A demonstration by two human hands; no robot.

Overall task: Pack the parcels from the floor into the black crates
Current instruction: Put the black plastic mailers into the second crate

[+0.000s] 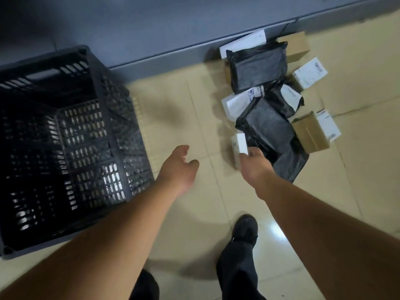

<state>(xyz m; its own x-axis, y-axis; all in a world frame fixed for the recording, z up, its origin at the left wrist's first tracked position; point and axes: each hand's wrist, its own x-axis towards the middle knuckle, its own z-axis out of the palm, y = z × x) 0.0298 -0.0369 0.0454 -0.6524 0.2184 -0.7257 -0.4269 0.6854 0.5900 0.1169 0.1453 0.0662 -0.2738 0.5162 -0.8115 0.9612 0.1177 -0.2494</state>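
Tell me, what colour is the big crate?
Black crate, with slotted walls, seen in the head view.

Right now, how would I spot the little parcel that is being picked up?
Find the pile of parcels on the tiled floor, right of the black crate. At its near edge, the right hand pinches a small white box, the only parcel in any fingers.

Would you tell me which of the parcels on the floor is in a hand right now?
The small white box, pinched by the right hand at the pile's near edge; the others lie untouched.
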